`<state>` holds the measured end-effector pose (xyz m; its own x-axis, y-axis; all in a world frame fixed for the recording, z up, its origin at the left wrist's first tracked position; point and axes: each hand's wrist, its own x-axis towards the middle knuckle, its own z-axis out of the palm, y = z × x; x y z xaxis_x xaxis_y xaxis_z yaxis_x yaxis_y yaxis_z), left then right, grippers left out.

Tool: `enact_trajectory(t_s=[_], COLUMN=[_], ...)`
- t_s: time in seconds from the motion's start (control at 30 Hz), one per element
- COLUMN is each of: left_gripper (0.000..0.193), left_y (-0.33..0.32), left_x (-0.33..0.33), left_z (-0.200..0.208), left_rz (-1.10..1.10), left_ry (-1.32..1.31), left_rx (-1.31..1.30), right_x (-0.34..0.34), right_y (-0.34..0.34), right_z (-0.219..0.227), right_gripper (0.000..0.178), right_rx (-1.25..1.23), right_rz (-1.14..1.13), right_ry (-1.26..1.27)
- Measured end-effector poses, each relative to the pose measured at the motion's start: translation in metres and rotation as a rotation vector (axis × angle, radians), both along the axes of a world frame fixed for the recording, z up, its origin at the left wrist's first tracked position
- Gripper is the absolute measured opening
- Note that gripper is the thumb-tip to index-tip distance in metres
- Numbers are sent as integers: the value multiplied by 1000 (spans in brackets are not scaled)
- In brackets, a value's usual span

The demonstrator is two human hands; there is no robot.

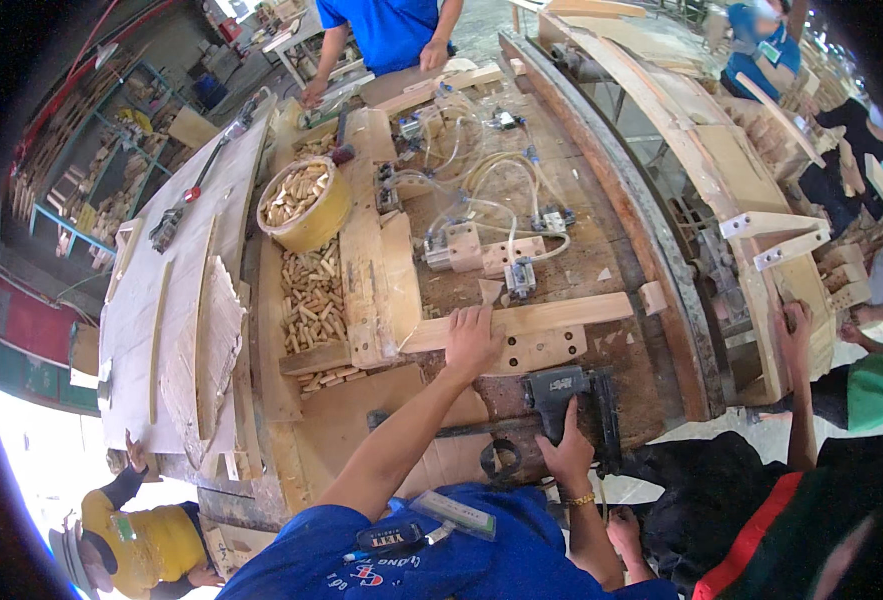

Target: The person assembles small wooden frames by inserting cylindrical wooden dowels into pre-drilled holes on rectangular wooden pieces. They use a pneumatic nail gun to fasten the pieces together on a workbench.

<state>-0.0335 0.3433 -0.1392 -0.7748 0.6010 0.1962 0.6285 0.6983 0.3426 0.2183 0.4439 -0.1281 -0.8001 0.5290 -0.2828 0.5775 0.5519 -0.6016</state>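
My left hand (472, 342) is closed over a pale wooden strip (566, 314) lying across the workbench, its fingers over the strip's far edge. Along the near side of the strip sits a light wooden block (539, 348) with several dark holes. In my right hand (567, 452) is a dark pneumatic nail gun (551, 381), gripped by the handle; its head is close to the block's near edge. Whether it touches the block I cannot tell. Beyond the strip, small clamps (521, 278) and clear air tubes (506, 180) are fixed to the bench.
Left of the strip stands a yellow tub (323, 225) of wooden dowels, with loose dowels (311, 300) in a trough. A black tape ring (500, 459) lies near me. A metal rail (621, 190) runs along the right. Co-workers stand at the far side, right and lower left.
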Motion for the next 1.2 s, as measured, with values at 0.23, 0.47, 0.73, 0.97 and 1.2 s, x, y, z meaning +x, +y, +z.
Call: enact_trajectory(t_s=[0.23, 0.47, 0.73, 0.97, 1.2], left_gripper=[41, 40, 40, 40, 40], left_y=[-1, -1, -2, 0, 1], left_x=[-2, -2, -1, 0, -2], left_z=[-1, 2, 2, 3, 1], left_rz=[-25, -23, -36, -16, -15], left_ry=[79, 73, 96, 94, 67], left_rx=[44, 47, 78, 83, 57], right_x=[-1, -1, -1, 0, 2], right_y=[-1, -2, -1, -1, -2], right_z=[4, 1, 6, 7, -1], right_gripper=[100, 99, 100, 99, 99], right_rx=[21, 2, 10, -16, 30], right_rz=[-2, -14, 11, 0, 12], right_ry=[85, 61, 12, 0, 53])
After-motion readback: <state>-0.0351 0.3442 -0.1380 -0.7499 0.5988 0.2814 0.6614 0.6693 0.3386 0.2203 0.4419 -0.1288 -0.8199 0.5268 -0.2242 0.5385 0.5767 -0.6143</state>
